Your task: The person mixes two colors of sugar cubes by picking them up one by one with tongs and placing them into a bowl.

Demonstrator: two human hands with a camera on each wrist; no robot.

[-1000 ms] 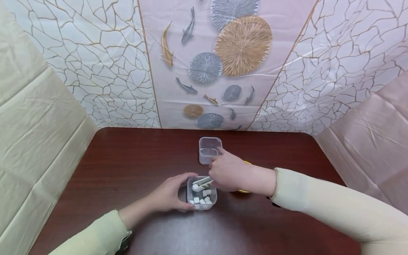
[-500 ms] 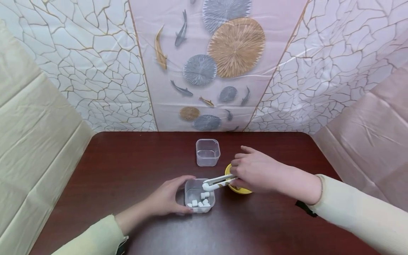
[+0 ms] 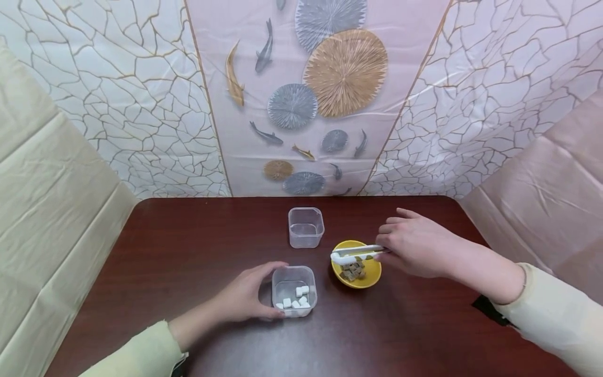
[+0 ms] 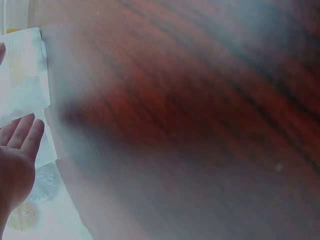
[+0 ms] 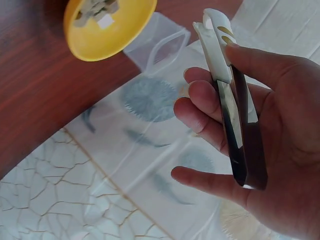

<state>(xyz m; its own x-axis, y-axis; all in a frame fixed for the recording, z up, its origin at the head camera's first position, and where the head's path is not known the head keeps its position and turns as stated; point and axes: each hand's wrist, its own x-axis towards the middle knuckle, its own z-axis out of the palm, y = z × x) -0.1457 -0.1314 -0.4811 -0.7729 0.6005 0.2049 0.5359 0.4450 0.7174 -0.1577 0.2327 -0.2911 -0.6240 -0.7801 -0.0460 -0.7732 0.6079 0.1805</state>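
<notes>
My left hand (image 3: 245, 293) grips the near clear plastic box (image 3: 308, 277) from its left side, thumb in front and fingers behind. Several white cubes (image 3: 295, 302) lie in the front of that box. My right hand (image 3: 414, 243) pinches a pair of tongs (image 3: 365, 254) with white ends and a dark metal handle. The white ends hang over the left part of a yellow bowl (image 3: 374, 275), partly covering it in the head view. Inside the bowl are several brown cubes (image 3: 353, 272). A white piece (image 5: 105, 21) also shows there in the right wrist view.
A second clear box (image 3: 306, 238), with nothing seen inside, stands behind the near one. The dark red-brown table (image 3: 198, 246) ends at a patterned cloth backdrop (image 3: 264, 173). Plain cloth panels (image 3: 56, 188) flank it on both sides.
My right hand has drawn the tongs to the right, from over the near box to over the yellow bowl. The left hand still grips the box. The head view has shifted slightly.
</notes>
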